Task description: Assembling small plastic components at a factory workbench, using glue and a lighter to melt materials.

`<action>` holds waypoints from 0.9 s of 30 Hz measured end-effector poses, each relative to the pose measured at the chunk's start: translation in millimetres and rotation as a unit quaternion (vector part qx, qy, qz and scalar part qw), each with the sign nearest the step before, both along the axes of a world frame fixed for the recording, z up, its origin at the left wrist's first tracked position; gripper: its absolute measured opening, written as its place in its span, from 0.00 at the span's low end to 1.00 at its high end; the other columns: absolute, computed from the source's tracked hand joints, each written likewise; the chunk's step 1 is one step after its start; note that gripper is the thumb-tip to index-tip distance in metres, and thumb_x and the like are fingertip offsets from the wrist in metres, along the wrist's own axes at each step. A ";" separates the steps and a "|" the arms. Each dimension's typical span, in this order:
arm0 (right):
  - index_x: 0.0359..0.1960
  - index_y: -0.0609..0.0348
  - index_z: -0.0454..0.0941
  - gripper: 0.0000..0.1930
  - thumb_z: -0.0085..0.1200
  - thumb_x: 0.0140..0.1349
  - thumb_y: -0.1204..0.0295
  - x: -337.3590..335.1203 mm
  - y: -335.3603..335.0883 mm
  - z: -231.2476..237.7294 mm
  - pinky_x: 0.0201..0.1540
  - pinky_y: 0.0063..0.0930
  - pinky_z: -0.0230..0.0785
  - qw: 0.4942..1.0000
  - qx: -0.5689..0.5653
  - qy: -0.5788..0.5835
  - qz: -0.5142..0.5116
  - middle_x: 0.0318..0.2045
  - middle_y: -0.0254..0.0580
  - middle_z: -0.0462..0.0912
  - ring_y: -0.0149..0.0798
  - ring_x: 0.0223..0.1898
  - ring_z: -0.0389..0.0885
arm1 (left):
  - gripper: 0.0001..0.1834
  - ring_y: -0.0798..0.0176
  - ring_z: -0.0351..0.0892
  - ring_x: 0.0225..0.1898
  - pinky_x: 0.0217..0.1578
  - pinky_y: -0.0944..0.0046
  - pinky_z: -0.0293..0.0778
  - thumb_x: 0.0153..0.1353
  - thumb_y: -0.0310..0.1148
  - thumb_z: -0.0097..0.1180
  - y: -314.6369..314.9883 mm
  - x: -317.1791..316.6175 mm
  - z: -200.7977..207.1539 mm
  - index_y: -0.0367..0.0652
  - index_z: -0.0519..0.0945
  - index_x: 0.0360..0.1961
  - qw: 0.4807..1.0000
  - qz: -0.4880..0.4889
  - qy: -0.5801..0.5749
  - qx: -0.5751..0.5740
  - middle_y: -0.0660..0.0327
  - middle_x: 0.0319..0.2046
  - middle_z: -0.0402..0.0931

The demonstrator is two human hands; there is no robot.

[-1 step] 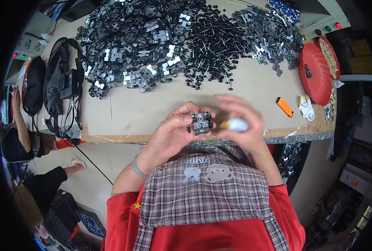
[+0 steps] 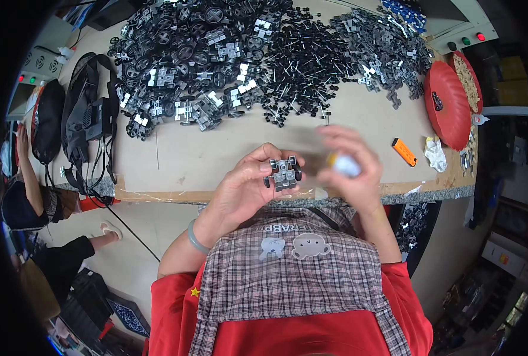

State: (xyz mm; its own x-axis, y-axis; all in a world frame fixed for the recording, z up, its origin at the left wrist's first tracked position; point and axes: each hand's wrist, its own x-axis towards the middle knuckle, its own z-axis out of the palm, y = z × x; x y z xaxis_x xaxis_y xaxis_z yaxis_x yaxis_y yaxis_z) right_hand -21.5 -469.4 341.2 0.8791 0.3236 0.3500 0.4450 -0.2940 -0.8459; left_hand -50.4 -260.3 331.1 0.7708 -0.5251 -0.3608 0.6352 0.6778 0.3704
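Observation:
My left hand [image 2: 244, 188] grips a small grey toy car chassis [image 2: 285, 173] with black wheels at its sides, held above the front edge of the table. To its right, my right hand [image 2: 362, 169] is closed round a small white bottle [image 2: 346, 166] with a yellow tip. Motion smears this hand and the bottle, and a gap separates them from the chassis. Beyond both hands lies a large heap of grey chassis with black wheels [image 2: 187, 65]. Beside it are piles of axles with small black wheels [image 2: 302, 71] and loose grey parts [image 2: 382, 47].
On the right lie an orange box cutter [image 2: 404, 152], crumpled white tissue [image 2: 435, 154] and a red fluted bowl [image 2: 448, 107]. Black bags [image 2: 86, 113] with hanging straps occupy the table's left end. Another person's arm [image 2: 29, 172] shows at far left.
My right hand has moved to the right with the bottle, away from the chassis. The left hand and chassis have hardly moved.

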 end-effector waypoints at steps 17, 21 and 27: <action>0.32 0.61 0.78 0.08 0.57 0.49 0.82 18.7 -5.7 -18.2 0.34 0.31 0.73 0.958 -0.214 0.006 -0.189 0.33 0.42 0.80 0.45 0.31 0.81 | 0.12 0.49 0.75 0.48 0.45 0.56 0.77 0.56 0.36 0.53 1.1 0.0 -6.1 0.42 0.72 0.39 1.000 0.006 -0.014 -0.009 0.45 0.49 0.70; 0.33 0.63 0.79 0.11 0.59 0.45 0.83 7.2 -7.9 -2.5 0.35 0.25 0.72 0.984 -0.071 0.042 -0.155 0.32 0.43 0.82 0.37 0.33 0.82 | 0.11 0.49 0.75 0.48 0.44 0.56 0.77 0.57 0.35 0.52 2.8 -1.0 -9.6 0.42 0.72 0.39 1.000 -0.001 -0.016 -0.007 0.44 0.49 0.70; 0.33 0.59 0.81 0.13 0.62 0.42 0.81 -2.3 8.4 18.2 0.29 0.24 0.75 0.996 -0.051 -0.058 0.034 0.31 0.40 0.81 0.35 0.29 0.82 | 0.10 0.56 0.76 0.47 0.45 0.56 0.77 0.59 0.33 0.51 1.4 -1.1 -8.0 0.41 0.72 0.39 0.999 -0.019 0.001 0.027 0.49 0.48 0.73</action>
State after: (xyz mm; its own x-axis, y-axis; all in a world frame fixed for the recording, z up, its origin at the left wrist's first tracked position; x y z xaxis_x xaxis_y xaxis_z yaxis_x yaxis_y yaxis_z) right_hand -23.8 -461.1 359.4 0.8098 0.4197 0.4100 0.5594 -0.3415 -0.7553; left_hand -51.6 -258.9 323.1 0.7499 -0.5339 -0.3906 0.6608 0.6316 0.4054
